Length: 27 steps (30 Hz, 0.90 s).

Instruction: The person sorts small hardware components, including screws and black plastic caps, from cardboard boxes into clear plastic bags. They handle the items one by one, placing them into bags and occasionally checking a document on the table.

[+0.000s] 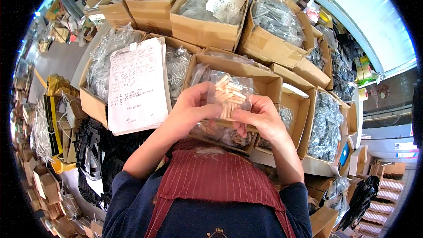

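Note:
Between my two hands is a small clear plastic bag (230, 93) of short, pale wooden dowels. My left hand (199, 105) pinches its left side, the thumb lying across the front near the lower edge. On the right, my right hand (261, 117) grips the lower right corner between thumb and fingers. The bag is held up over an open cardboard box (271, 89). Below my hands, more clear bags of dowels (240, 139) show in a box close to my apron; my hands partly cover them.
A clipboard with written sheets (137, 86) rests across boxes at the left. Open cartons of bagged hardware (209, 28) stand in rows at the back. At the right is a box of bagged metal parts (325, 125). Black plastic parts (90, 150) lie at the lower left.

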Available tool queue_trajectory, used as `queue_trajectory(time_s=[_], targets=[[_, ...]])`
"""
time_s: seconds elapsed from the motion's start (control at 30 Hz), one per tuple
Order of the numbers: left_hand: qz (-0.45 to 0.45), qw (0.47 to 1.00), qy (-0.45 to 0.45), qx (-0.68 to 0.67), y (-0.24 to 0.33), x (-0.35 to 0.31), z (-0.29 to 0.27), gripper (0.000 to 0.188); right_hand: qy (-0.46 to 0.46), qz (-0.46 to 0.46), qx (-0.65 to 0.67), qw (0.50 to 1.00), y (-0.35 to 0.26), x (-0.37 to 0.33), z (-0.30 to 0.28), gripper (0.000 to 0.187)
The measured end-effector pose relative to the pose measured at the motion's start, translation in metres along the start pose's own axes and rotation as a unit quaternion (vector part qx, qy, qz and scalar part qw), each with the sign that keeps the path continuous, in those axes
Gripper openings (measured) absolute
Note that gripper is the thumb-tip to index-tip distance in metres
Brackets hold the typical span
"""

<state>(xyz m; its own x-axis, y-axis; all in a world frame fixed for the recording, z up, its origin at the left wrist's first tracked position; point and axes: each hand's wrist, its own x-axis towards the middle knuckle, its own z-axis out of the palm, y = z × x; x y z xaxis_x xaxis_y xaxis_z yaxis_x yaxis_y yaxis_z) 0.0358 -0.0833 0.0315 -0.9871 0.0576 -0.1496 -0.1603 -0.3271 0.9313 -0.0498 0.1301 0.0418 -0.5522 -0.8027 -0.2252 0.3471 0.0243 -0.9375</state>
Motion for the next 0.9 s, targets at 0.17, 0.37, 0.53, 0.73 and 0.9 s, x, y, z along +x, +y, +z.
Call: queue_trajectory(time_s=[0.17,0.37,0.53,0.73,0.9], targets=[[-0.015,1.0,-0.004,-0.003,0.003,0.0,0.003,0.043,0.018,0.001,-0.011,1.0,0.0,0.0,0.006,0.013],[-0.014,1.0,0.0,0.003,0.002,0.0,0.002,0.042,0.021,-0.002,-0.029,0.999,0.002,0.003,0.009,0.011],[-0.029,0.999,-0.017,0.027,-0.006,0.004,-0.002,0.038,0.069,-0.025,-0.022,0.997,0.004,0.005,0.017,0.007],[0.012,0.999,-0.023,-0.04,0.0,0.002,0.001,0.036,0.133,-0.046,-0.009,0.99,0.001,0.006,0.025,0.009],[0.006,1.0,-0.011,-0.027,-0.001,0.003,0.001,0.037,0.138,-0.049,-0.012,0.989,0.004,0.008,0.024,0.01]])
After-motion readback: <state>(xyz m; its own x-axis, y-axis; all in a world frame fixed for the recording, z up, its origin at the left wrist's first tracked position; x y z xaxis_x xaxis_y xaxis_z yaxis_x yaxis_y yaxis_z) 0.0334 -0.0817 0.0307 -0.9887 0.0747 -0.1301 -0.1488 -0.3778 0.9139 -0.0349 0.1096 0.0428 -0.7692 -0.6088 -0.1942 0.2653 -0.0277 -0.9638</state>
